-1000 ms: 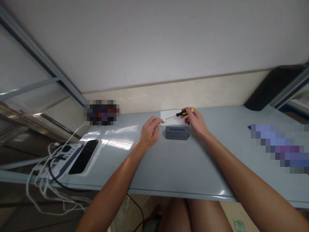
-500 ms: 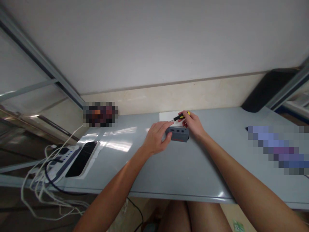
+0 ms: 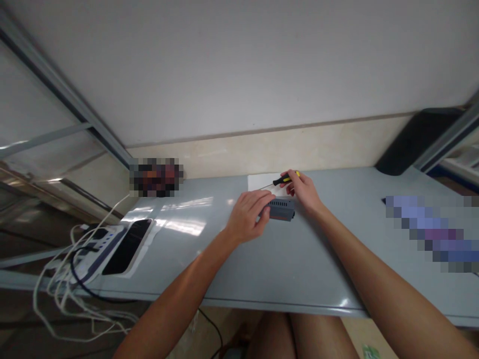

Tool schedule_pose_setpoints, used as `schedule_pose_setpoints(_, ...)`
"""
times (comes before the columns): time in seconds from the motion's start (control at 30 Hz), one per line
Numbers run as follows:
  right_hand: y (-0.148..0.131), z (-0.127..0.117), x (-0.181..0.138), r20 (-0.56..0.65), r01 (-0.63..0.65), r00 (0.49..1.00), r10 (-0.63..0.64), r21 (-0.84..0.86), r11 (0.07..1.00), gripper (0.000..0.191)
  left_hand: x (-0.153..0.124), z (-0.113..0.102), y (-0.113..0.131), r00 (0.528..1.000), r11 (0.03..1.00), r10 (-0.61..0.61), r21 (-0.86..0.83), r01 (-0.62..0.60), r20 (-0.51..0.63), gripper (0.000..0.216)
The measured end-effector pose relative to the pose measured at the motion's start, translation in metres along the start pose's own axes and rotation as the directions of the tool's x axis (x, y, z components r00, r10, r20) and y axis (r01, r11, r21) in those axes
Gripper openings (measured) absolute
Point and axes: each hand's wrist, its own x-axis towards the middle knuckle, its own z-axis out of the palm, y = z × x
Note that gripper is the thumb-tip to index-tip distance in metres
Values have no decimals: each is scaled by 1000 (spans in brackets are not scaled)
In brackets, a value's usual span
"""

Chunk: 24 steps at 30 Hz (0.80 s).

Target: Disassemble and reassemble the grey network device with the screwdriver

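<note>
A small grey box [image 3: 282,209] with vent slots lies on the grey table [image 3: 292,259], near the wall. My left hand [image 3: 250,215] grips the box's left end, fingers curled over its top. My right hand [image 3: 304,191] is closed on a screwdriver [image 3: 281,180] with a black and yellow handle; its thin shaft points left over a white sheet of paper [image 3: 262,181] just behind the box. The right hand rests against the box's far right corner.
A power strip [image 3: 98,241] with tangled white and black cables and a dark phone [image 3: 127,245] in a white frame lie at the table's left end. A black object [image 3: 415,140] leans at the back right. Blurred patches sit at left and right. My knees show below the table's front edge.
My left hand moved right from beside the paper onto the grey box and closed on its left end. The right hand with the screwdriver stayed almost in place.
</note>
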Motion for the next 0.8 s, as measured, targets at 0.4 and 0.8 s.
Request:
schedule_pose_setpoints(0.4,-27,-30,7,-53,-50,996,74,355,934,49,1,12,0,959,987,-99,148,61,264,40)
schedule_pose_setpoints(0.8,-34,-32,5,-50,-15,998,35,360,933,50,3,10,-2,962,970,-239,84,229,134,33)
